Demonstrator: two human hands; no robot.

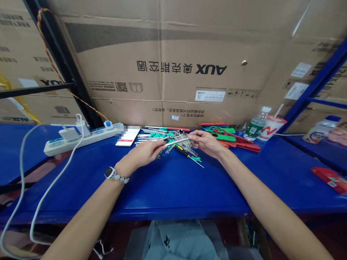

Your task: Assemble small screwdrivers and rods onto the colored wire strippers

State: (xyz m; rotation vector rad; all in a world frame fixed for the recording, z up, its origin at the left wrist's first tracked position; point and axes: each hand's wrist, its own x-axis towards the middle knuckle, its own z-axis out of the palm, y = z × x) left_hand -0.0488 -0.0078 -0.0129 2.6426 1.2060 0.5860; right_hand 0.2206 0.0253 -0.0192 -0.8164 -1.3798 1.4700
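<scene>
A thin silvery rod [177, 142] spans the gap between my two hands above the blue table. My left hand [146, 151], with a watch [109, 173] on its wrist, pinches the rod's near left end. The fingers of my right hand [206, 142] close on its other end. Just below lies a screwdriver [182, 150] with a black and yellow handle, its shaft pointing toward the front right. Behind my hands is a pile of silver rods [146, 136] with green pieces among them, and small metal parts partly hidden by my fingers.
Red and green plastic tools [241, 142] lie right of the pile. A phone [129, 138] and a white power strip [84, 140] with cables are at left. A bottle [256, 125], a cup [272, 127] and a red pack [332, 181] stand or lie rightward. Large cardboard boxes [175, 88] rise behind.
</scene>
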